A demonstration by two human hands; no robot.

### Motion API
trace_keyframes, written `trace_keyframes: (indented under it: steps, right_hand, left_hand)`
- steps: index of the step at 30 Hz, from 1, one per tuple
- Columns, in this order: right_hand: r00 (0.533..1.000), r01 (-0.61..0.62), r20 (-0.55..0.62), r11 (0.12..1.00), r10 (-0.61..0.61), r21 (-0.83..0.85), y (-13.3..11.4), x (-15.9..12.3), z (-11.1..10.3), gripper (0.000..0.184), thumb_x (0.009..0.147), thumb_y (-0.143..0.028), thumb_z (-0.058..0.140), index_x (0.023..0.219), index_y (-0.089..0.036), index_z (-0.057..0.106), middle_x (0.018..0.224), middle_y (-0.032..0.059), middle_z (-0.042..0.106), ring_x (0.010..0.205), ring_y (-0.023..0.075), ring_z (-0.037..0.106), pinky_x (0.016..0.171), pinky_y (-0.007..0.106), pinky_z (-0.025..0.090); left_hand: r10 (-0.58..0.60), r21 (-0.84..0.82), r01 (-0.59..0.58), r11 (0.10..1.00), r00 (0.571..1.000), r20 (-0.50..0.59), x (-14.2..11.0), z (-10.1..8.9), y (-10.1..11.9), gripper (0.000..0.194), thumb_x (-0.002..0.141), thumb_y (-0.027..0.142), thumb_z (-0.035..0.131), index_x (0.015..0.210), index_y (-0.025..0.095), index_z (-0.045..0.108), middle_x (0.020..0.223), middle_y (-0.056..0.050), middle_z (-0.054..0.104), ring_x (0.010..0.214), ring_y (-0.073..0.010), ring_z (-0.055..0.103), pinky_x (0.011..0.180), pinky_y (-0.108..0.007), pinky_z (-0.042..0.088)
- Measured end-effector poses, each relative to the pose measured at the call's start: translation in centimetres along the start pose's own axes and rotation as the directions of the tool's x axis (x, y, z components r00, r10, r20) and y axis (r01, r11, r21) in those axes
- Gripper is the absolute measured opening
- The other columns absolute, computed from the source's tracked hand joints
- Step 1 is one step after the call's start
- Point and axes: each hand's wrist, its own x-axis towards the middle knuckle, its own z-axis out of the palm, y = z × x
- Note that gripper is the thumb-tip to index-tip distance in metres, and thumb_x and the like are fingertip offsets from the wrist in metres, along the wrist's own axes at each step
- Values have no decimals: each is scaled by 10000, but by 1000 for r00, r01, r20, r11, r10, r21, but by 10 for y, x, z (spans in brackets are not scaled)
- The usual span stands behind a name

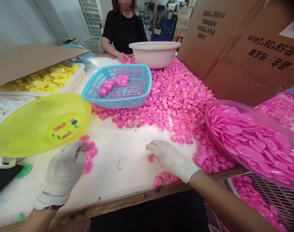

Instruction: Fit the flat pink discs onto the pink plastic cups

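Observation:
My left hand (65,169), in a pale knitted glove, is closed at the table's left side. Its fingertips pinch the edge of a loose row of pink plastic saucers (90,151); the thumb side is partly hidden. Also gloved, my right hand (169,158) bends over the white table (127,148), with a small pink plastic cup (150,158) between its thumb and fingers. Several more pink cups (165,177) lie below that wrist, along the front edge. A large heap of such cups (176,100) spreads behind and right of the hand.
A yellow basin (40,129) stands left, beside green discs (24,170). A blue basket (120,103) holds a few pink cups. On the right are a pink basin (214,135) full of saucers and a tall carton (234,48). Across the table, a person (125,32) sits near a pale-pink basin (155,54).

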Motion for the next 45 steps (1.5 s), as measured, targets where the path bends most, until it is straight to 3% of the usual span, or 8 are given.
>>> trace_keyframes:
  steps: [3,6,8,14,18,28,38,45]
  right_hand:
    - [992,-26,-105,943,64,331,-17,14,-7,144,882,-171,499,1001,-171,578,881,38,608,794,142,572,724,254,435]
    - [991,-78,-21,695,133,715,-26,22,-12,112,879,-218,478,941,-186,566,767,-12,583,620,88,551,572,198,437]
    - [979,-169,73,568,188,805,-25,24,-13,77,860,-201,471,867,-177,544,702,-25,554,527,67,521,489,175,413]
    - [940,-340,272,507,205,792,13,5,5,60,821,-187,494,838,-158,544,631,-36,530,448,43,500,413,127,370]
    - [898,-440,379,455,223,775,28,-2,24,58,802,-171,491,846,-170,528,627,-38,531,437,54,528,377,117,367]
    - [779,-621,617,275,112,734,35,21,12,130,828,-83,476,920,-171,447,603,-39,589,435,76,580,457,171,493]
    - [750,-653,640,341,166,676,32,26,18,55,871,-160,492,879,-180,442,604,-33,576,443,73,555,420,154,457]
    - [722,-678,686,282,87,679,36,30,12,43,884,-215,455,907,-180,445,601,-24,602,447,90,595,468,194,502]
  left_hand:
    - [-132,-234,190,954,961,243,-7,17,39,195,816,357,479,896,221,593,788,-20,695,689,-195,650,657,-313,500]
    - [-32,-450,244,859,903,429,-10,38,75,221,831,388,488,854,187,579,661,-8,672,618,-169,645,623,-286,517]
    - [52,-535,247,808,875,482,-11,50,90,211,836,369,492,832,177,578,628,-2,655,598,-150,632,606,-266,512]
    - [104,-531,382,756,731,674,-28,91,99,180,809,343,525,794,165,551,554,12,602,474,-110,543,474,-220,453]
    - [76,-479,401,781,700,710,-34,114,94,158,806,341,512,768,187,513,473,42,549,416,-114,527,418,-209,419]
    - [33,-361,584,727,496,868,-15,117,91,233,769,386,579,816,182,478,569,-1,645,507,-142,618,491,-234,490]
    - [28,-315,575,755,452,891,-9,123,89,150,777,306,542,788,205,431,558,26,607,482,-147,614,458,-241,486]
    - [115,-374,519,768,463,879,-8,119,87,69,754,226,491,792,204,438,592,36,589,500,-128,596,485,-235,468]
